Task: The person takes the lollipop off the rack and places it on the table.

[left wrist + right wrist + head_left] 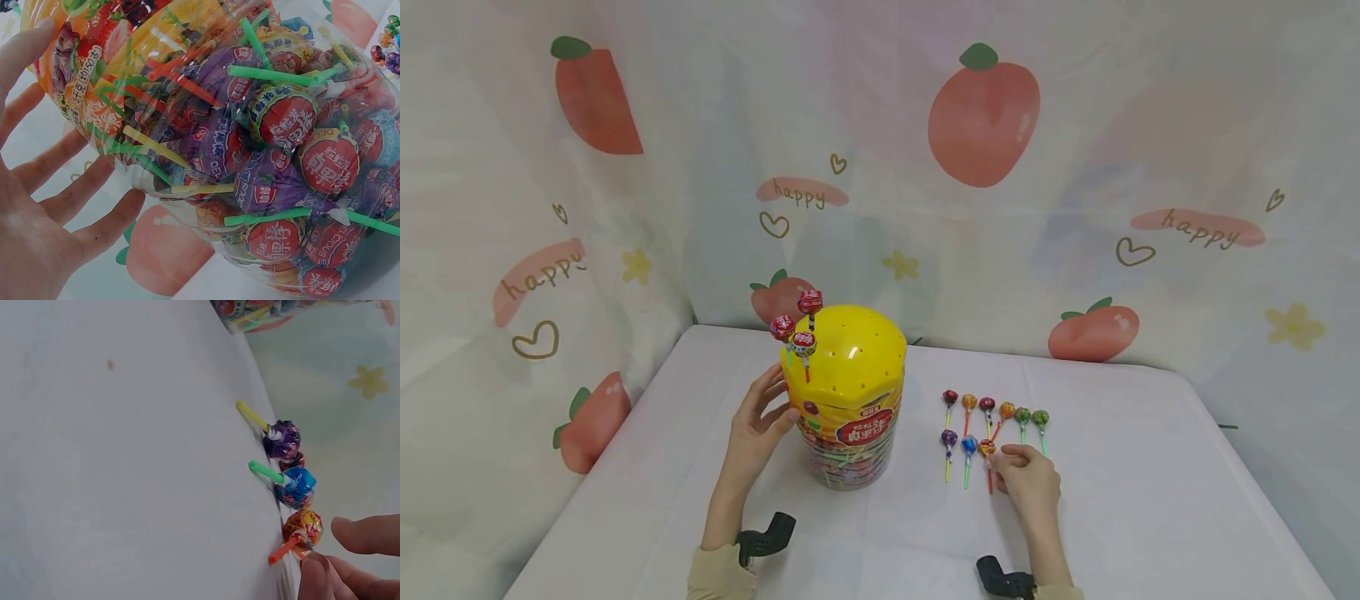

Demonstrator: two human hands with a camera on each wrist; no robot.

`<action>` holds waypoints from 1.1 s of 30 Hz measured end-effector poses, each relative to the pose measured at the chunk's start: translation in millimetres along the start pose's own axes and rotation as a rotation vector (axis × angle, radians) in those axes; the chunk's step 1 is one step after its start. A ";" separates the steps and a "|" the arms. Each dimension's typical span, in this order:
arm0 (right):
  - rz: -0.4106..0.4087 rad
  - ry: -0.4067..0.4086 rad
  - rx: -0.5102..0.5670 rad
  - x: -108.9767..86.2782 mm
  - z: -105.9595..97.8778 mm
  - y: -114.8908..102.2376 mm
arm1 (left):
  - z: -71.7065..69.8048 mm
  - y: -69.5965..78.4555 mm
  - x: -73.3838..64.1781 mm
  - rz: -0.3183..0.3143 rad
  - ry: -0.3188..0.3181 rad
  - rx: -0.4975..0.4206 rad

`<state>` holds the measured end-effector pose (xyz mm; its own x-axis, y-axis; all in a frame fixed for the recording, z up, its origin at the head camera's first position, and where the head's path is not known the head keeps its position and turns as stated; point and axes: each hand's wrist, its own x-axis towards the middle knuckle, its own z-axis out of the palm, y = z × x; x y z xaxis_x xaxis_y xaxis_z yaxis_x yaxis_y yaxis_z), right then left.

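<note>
A large clear jar (852, 460) of wrapped lollipops stands on the table under a yellow lid (857, 350). Three red-wrapped lollipops (804, 344) stick up from the lid's left side. My left hand (756, 433) rests against the jar's left side, its fingers spread in the left wrist view. On the right, my right hand (1030, 482) is at an orange-yellow lollipop (987, 448) with a red stick. In the right wrist view a gap shows between the thumb and fingers (369, 535) beside that lollipop (302, 528). Next to it lie a blue lollipop (969, 445) and a purple lollipop (948, 438).
Behind the front row lies another row of several lollipops, among them a green lollipop (1040, 418) at its right end. A white cloth covers the table (1150, 500). A fruit-printed curtain (880, 108) hangs behind and at the left.
</note>
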<state>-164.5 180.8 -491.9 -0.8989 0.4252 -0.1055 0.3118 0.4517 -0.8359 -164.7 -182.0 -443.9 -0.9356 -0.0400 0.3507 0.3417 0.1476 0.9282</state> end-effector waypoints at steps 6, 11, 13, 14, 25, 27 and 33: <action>-0.009 0.007 0.022 -1.1 -3.0 -6.4 | -0.1 0.2 0.0 -0.006 0.003 0.006; -0.036 -0.022 0.067 -2.0 -5.9 -13.7 | -1.4 -0.2 -1.1 0.005 0.005 0.019; -0.052 -0.034 0.095 -0.8 -6.9 -18.1 | -1.7 -0.1 -1.2 0.011 0.003 0.018; -0.060 -0.040 0.111 0.1 -7.3 -20.5 | -1.6 0.1 -1.0 0.014 0.001 0.016; -0.141 -0.090 0.224 -15.0 -12.1 -65.6 | 0.0 2.6 -0.2 0.018 -0.001 0.024; -0.168 -0.089 0.244 -18.5 -13.6 -73.6 | 0.0 3.0 -0.4 0.020 0.000 0.020; -0.245 -0.115 0.329 -32.4 -20.6 -99.9 | 0.0 3.5 -0.6 0.009 -0.002 0.019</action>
<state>-160.2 138.1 -393.9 -0.9685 0.2378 0.0739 -0.0135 0.2462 -0.9691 -162.9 -181.4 -440.9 -0.9326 -0.0367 0.3591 0.3486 0.1664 0.9224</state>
